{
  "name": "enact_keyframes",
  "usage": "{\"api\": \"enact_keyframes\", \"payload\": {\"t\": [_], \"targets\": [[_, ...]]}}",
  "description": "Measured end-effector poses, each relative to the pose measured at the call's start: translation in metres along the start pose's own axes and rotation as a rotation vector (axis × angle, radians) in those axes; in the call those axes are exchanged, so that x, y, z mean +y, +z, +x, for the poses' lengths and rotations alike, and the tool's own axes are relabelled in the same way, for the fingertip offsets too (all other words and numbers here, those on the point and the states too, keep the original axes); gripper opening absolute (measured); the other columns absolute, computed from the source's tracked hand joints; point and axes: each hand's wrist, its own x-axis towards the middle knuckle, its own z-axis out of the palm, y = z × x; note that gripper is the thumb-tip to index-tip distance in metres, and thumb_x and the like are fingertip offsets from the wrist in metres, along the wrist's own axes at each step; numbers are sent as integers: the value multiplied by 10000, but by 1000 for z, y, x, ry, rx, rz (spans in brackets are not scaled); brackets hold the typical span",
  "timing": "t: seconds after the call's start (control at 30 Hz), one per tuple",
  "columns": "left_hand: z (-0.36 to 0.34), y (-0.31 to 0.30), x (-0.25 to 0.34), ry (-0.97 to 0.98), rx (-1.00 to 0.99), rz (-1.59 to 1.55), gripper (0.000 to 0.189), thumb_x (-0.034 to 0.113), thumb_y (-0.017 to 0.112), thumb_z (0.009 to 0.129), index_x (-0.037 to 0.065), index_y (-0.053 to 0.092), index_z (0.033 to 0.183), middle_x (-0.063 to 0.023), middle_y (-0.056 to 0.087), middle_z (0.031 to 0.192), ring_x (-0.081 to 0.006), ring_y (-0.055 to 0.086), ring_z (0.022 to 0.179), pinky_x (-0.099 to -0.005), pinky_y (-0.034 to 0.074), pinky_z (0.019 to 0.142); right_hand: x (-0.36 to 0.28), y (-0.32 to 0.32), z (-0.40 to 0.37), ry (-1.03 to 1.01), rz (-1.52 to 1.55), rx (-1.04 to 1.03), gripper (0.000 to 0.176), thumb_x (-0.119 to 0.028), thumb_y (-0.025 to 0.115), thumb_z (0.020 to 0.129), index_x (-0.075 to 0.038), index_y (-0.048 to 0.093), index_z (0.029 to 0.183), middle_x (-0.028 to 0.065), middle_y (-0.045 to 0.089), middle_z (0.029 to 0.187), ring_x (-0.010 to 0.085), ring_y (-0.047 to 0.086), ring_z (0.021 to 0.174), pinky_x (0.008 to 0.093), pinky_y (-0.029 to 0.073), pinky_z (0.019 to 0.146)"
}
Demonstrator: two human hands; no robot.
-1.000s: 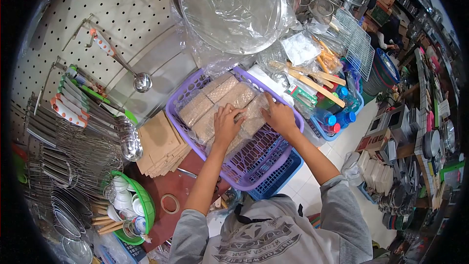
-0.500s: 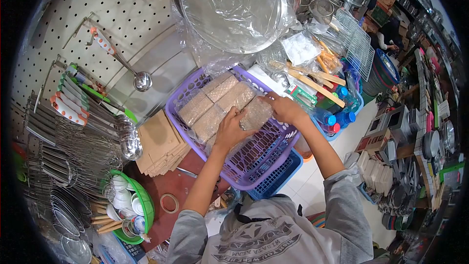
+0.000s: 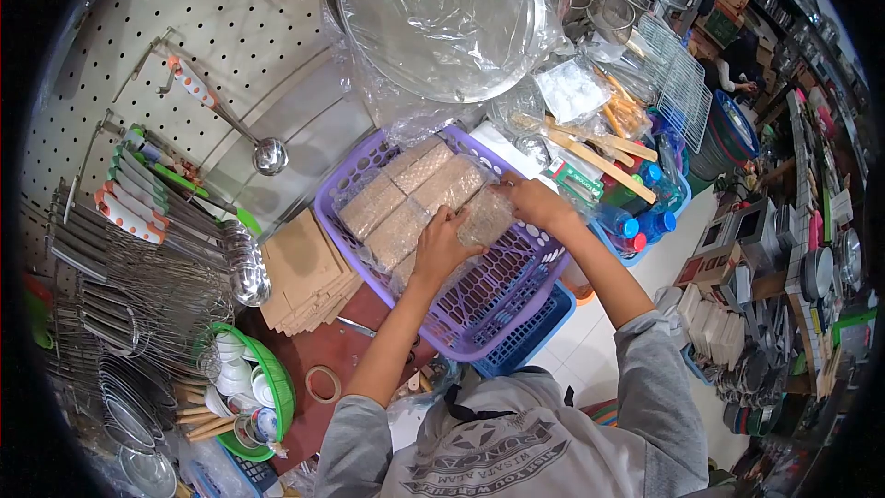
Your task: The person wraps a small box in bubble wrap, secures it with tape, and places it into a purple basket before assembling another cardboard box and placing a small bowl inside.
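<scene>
A purple plastic basket [image 3: 470, 346] holds several brown box-shaped packages [image 3: 398, 232] wrapped in bubble wrap, set side by side in rows. At the right end of the rows is one more bubble-wrapped package [image 3: 487, 216], gripped from both sides. My left hand [image 3: 444, 247] has its fingers and thumb curled on the package's left and near side. On its right upper corner my right hand [image 3: 539, 203] closes its fingers, some of them hidden from view. The near part of the basket shows its bare slotted floor.
A blue basket [image 3: 530, 337] sits under the purple one. Left are cardboard sheets [image 3: 309, 272], a tape roll [image 3: 323, 385] and a green basket [image 3: 286, 397] of bowls. Ladles [image 3: 269, 156] hang on the pegboard. Bottles [image 3: 656, 223] stand right; a person [image 3: 742, 65] is far off.
The view has shifted slightly. Both hands stay on the same package at the right end of the rows, with hardly any movement.
</scene>
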Motion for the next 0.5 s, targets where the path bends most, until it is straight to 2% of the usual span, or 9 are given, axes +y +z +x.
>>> {"api": "enact_keyframes", "payload": {"t": [0.07, 0.27, 0.37, 0.5], "targets": [[0, 3, -5, 68, 47, 109, 810, 415, 917, 542, 97, 684, 1249, -78, 595, 1010, -268, 608, 1002, -414, 471, 883, 0, 0, 1, 2, -21, -6, 477, -12, 574, 824, -170, 643, 1268, 158, 613, 1221, 356, 697, 884, 451, 569, 802], [0, -2, 0, 23, 10, 236, 806, 499, 889, 548, 158, 689, 1250, -33, 626, 1032, -227, 600, 1017, -398, 399, 888, 6, 7, 2, -33, -27, 18, 497, -1, 571, 810, -162, 641, 1275, 155, 621, 1223, 355, 701, 875, 451, 578, 774], [-1, -1, -2, 27, 13, 222, 809, 533, 865, 562, 137, 693, 1246, -62, 634, 1043, -247, 593, 1067, -403, 399, 915, 4, 6, 0, -31, -47, 19, 502, -5, 566, 810, -168, 639, 1279, 148, 623, 1234, 352, 702, 882, 453, 578, 771], [-8, -6, -1, 34, 35, 171, 701, 488, 838, 662, 129, 685, 1243, -80, 656, 1107, -274, 591, 1102, -442, 415, 961, 5, 23, -15, -29, -90, 86, 475, -61, 585, 812, -179, 642, 1269, 142, 582, 1302, 344, 701, 878, 460, 576, 762]]}}
